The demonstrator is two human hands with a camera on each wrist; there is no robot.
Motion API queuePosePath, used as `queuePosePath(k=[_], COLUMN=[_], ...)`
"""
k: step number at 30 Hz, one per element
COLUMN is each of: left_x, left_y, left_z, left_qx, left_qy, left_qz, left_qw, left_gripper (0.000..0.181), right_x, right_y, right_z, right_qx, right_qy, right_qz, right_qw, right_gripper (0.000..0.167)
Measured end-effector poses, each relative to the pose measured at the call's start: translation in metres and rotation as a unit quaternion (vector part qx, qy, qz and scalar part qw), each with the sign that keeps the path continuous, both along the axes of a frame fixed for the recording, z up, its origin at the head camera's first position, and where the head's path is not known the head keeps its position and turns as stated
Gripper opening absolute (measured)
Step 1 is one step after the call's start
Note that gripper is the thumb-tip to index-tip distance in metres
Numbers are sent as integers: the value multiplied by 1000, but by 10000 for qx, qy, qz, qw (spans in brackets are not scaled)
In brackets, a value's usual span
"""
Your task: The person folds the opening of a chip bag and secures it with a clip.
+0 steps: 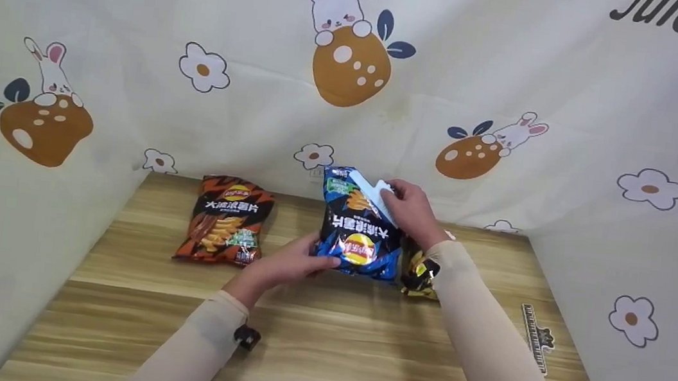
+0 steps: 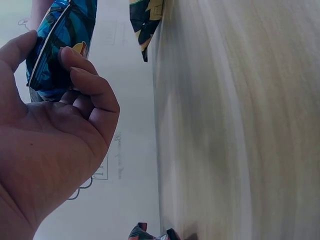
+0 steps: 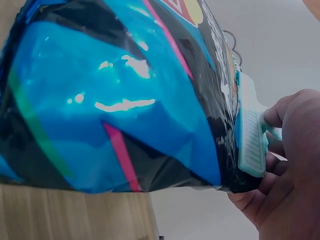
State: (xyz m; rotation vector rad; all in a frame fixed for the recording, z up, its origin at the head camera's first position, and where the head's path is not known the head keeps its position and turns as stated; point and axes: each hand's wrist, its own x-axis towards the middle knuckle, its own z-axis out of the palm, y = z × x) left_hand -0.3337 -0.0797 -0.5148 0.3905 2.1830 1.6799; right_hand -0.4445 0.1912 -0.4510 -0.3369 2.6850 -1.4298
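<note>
A blue and black bag of potato chips (image 1: 367, 226) is held up above the table in the head view. My left hand (image 1: 294, 261) grips its lower left edge; in the left wrist view that hand's thumb and fingers pinch the bag (image 2: 75, 40) near a seam. A pale blue bag clip (image 1: 371, 194) lies slantwise across the upper right corner of the bag. My right hand (image 1: 411, 209) pinches the handle of this clip, and the right wrist view shows the clip's long bar (image 3: 250, 130) against the bag's edge.
An orange and black chip bag (image 1: 228, 222) lies to the left on the wooden table (image 1: 318, 356). Partly hidden behind my right arm is a yellow and black bag (image 1: 419, 275). A dark clip with a ruler-like bar (image 1: 535, 338) lies at the right. A printed cloth (image 1: 244, 120) hangs behind.
</note>
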Motion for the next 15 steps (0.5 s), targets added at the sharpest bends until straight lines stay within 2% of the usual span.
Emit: queuePosePath(k=[5, 9, 12, 15], left_x=[-3, -5, -5, -6], left_y=[1, 2, 2, 3], left_z=[-10, -18, -22, -26], left_qx=[-32, -255, -485, -722], left_qy=[-82, -155, -6, 162], left_qz=[-24, -214, -344, -332], left_qw=[10000, 9993, 9982, 9967], left_gripper=[84, 86, 86, 85], right_x=[-2, -2, -2, -3], right_y=[0, -1, -2, -4], right_z=[-15, -29, -39, -48], right_qx=[187, 277, 394, 577], right_qy=[31, -32, -78, -125], right_qz=[37, 63, 73, 34], right_qw=[9998, 9996, 9992, 9983], right_gripper=[45, 44, 45, 45])
